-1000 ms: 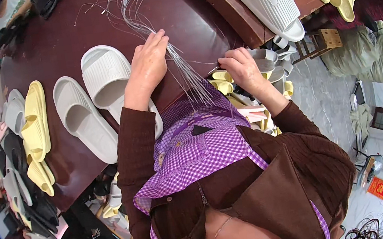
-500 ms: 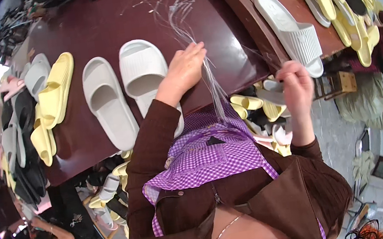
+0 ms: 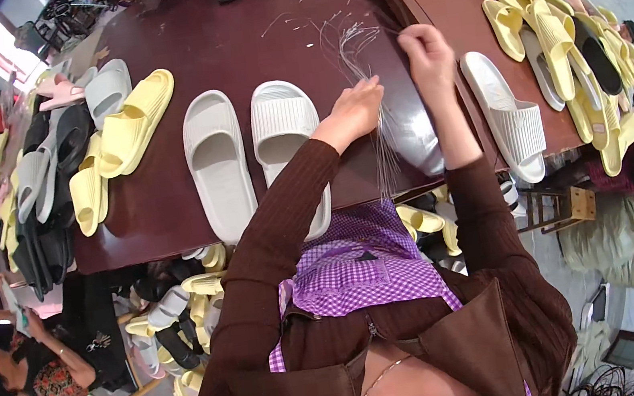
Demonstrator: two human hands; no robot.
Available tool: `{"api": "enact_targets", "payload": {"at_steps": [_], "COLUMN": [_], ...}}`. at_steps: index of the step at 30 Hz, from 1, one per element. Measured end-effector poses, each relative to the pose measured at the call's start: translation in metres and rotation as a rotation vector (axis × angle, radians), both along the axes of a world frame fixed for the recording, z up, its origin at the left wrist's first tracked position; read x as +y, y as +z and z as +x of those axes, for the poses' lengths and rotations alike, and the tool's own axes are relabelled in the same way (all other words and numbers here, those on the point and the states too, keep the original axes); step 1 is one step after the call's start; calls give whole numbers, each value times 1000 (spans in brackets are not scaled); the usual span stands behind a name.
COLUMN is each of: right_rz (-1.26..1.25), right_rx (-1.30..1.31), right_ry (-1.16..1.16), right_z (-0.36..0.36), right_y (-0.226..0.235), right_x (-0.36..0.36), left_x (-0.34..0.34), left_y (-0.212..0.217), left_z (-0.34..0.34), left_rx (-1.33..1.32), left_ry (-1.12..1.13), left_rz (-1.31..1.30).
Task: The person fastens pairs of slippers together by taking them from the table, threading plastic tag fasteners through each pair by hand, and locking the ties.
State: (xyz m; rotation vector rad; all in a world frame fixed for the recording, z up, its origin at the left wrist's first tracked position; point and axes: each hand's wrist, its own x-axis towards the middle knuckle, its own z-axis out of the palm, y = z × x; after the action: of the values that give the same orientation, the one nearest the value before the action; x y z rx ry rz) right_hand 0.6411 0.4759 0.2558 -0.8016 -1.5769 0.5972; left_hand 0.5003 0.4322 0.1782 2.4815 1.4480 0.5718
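Observation:
My left hand [image 3: 356,111] lies over a bundle of thin clear plastic strands [image 3: 385,157], its fingers pressed together on them. The strands spread out above the fingertips and hang toward the table's front edge below. To the right, my right hand [image 3: 429,56] is raised over the table with its fingers curled into a pinch; any thin strand in it is too fine to make out. Beside my left forearm stand two pale grey slide sandals, the left one [image 3: 219,167] fully visible and the right one [image 3: 284,117] partly hidden by the sleeve.
Another pale grey slide [image 3: 507,122] lies on the right tabletop, near heaped yellow slides [image 3: 553,35]. More slides, including a yellow one [image 3: 137,126], are piled at the left. A wooden stool [image 3: 577,206] stands at the right. Another person [image 3: 66,371] sits at the lower left.
My right hand has moved up and left, from the table's front edge to above the tabletop. My left hand stays on the strands. The view has shifted, showing more of the far table.

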Motion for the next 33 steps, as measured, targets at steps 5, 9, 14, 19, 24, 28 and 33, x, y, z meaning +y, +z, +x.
{"api": "enact_targets", "payload": {"at_steps": [5, 9, 14, 19, 24, 28, 33], "right_rz": [256, 167, 174, 63, 68, 65, -272], "right_rx": [-420, -633, -645, -508, -291, -326, -480], "right_ry": [-86, -31, -83, -99, 97, 154, 579], "right_z": [-19, -20, 3, 4, -31, -50, -69], "right_y": [-48, -65, -69, -20, 46, 76, 72], "right_x": [35, 40, 56, 42, -20, -82, -132], "left_x": [-24, -61, -103, -127, -134, -146, -155], "left_y": [32, 31, 36, 55, 84, 107, 102], "left_z": [-9, -27, -42, -53, -62, -61, -70], "left_rx": [-6, -33, -153, -319, -635, -934, -1063], "left_ry": [22, -7, -44, 20, 197, 302, 312], "left_rz": [14, 38, 114, 125, 218, 283, 328]}}
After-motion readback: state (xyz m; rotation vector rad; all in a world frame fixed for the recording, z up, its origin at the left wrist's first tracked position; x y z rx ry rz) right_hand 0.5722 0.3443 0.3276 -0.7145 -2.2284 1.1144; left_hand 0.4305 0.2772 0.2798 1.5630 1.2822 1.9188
